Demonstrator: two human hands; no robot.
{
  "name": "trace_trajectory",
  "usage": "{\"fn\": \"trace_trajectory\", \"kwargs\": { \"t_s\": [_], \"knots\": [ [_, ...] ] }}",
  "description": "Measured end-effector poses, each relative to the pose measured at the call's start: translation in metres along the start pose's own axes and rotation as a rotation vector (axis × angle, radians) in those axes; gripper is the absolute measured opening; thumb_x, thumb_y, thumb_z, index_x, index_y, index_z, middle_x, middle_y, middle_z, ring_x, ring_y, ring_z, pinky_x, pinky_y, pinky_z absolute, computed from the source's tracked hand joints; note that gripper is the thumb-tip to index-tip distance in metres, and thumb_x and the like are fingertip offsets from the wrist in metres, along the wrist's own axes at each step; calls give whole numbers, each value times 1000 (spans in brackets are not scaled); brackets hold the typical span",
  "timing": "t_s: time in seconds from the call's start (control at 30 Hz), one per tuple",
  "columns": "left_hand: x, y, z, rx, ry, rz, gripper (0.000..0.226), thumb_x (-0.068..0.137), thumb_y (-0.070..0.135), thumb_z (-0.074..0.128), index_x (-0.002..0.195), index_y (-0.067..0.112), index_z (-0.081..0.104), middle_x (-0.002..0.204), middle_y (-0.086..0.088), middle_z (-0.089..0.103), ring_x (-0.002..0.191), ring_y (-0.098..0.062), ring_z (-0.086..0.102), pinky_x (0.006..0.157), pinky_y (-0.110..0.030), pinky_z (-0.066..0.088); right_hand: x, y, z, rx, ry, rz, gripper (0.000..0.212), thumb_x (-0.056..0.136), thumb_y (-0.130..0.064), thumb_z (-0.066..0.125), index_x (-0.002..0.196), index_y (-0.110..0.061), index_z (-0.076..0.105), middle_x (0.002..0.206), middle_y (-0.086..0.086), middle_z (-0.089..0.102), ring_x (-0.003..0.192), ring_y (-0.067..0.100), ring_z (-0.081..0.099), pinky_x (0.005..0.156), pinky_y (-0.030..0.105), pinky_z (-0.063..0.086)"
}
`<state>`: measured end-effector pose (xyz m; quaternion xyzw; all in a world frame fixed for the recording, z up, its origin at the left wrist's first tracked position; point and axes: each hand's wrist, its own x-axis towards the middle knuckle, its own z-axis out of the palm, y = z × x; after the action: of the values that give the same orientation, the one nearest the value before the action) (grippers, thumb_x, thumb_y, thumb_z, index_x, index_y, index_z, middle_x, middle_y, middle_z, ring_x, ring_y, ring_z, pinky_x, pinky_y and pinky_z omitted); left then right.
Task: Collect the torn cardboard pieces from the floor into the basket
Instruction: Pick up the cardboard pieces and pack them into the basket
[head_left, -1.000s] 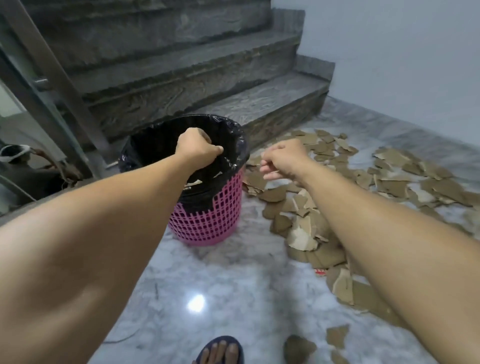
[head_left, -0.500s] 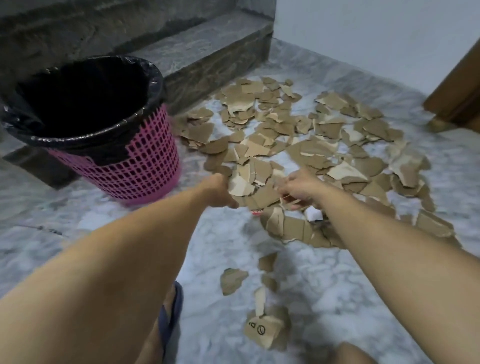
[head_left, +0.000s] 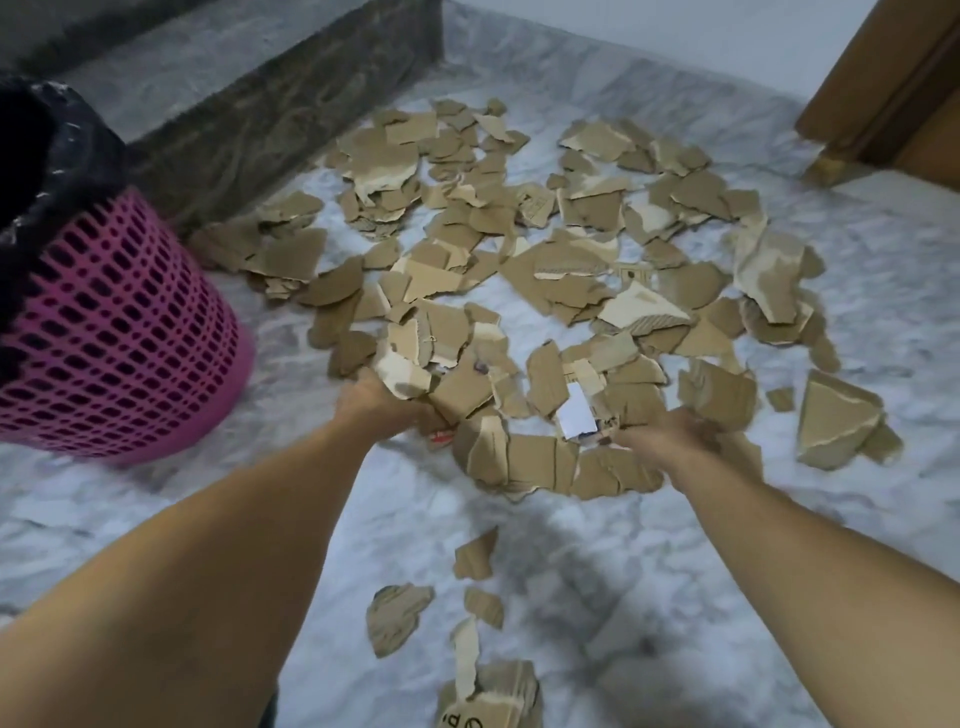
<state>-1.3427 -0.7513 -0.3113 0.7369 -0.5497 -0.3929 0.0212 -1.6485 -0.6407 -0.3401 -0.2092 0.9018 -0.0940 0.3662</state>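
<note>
On the marble floor (head_left: 156, 509), both hands, left (head_left: 376, 402) and right (head_left: 670, 434), curl around cardboard pieces (head_left: 519, 457)

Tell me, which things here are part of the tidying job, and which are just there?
Part of the job:
- torn brown cardboard pieces scattered on the floor
- pink plastic lattice basket with a black liner
- left hand and right hand, both at the pile's near edge

Just there:
- grey stone stair step
- brown wooden door frame
</note>
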Motion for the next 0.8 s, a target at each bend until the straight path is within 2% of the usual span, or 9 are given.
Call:
{"fn": "trace_trajectory", "kwargs": {
  "t_s": [0.07,0.13,0.27,0.33,0.43,0.53,0.6,0.7,0.8],
  "knots": [
    [30,-6,7,-45,39,-121,129,31,64,84,135,5,36,130,-18,49,120,-36,51,100,-45,48,13,3,-2,80,45,25,132,36,-61,76,147,-8,30,153,20,32,133,42,41,104,51,43],
    [43,-5,9,-102,103,-210,147,7,74,79,131,6,37,129,-19,49,117,-36,53,97,-47,49,25,4,-4,98,104,25,126,45,-61,81,147,-7,31,153,20,31,136,42,37,106,51,41],
    [59,3,16,-111,200,-309,143,25,72,83,139,5,30,139,-22,38,127,-38,44,100,-49,46,37,-10,-3,110,164,6,133,36,-73,77,144,-9,35,151,20,33,138,43,32,106,52,40],
    [60,13,20,-67,216,-308,146,23,76,79,140,5,28,139,-22,39,128,-37,42,102,-48,44,40,-21,1,57,144,-35,114,49,-67,79,140,-10,41,149,22,35,137,42,30,107,48,39],
    [57,25,31,162,223,-232,120,54,66,81,142,6,27,143,-20,34,135,-35,31,110,-43,33,40,-42,8,23,66,-115,90,66,-53,80,138,-9,46,144,18,44,133,37,41,103,39,42],
    [56,27,44,212,245,-116,114,54,66,80,141,12,30,145,-19,32,136,-35,28,111,-44,28,45,-53,14,75,33,-154,72,68,-48,77,126,-10,58,125,13,60,106,33,58,80,34,54],
    [58,26,49,186,254,-59,111,57,76,72,139,11,35,144,-20,32,136,-36,28,111,-46,28,53,-56,12,100,88,-154,55,70,-41,71,114,-9,63,111,11,63,94,30,57,72,30,49],
    [60,29,44,78,363,-45,110,61,78,65,138,6,35,143,-20,29,137,-36,25,111,-48,25,62,-55,-4,111,251,-102,78,54,-61,69,116,-14,59,123,14,56,112,37,53,90,43,48],
    [71,31,38,80,368,-99,120,58,80,65,143,6,27,152,-22,20,143,-36,17,113,-50,20,81,-40,-15,5,271,-61,102,47,-75,71,127,-14,54,136,15,47,130,40,37,98,53,39]
  ]
}}
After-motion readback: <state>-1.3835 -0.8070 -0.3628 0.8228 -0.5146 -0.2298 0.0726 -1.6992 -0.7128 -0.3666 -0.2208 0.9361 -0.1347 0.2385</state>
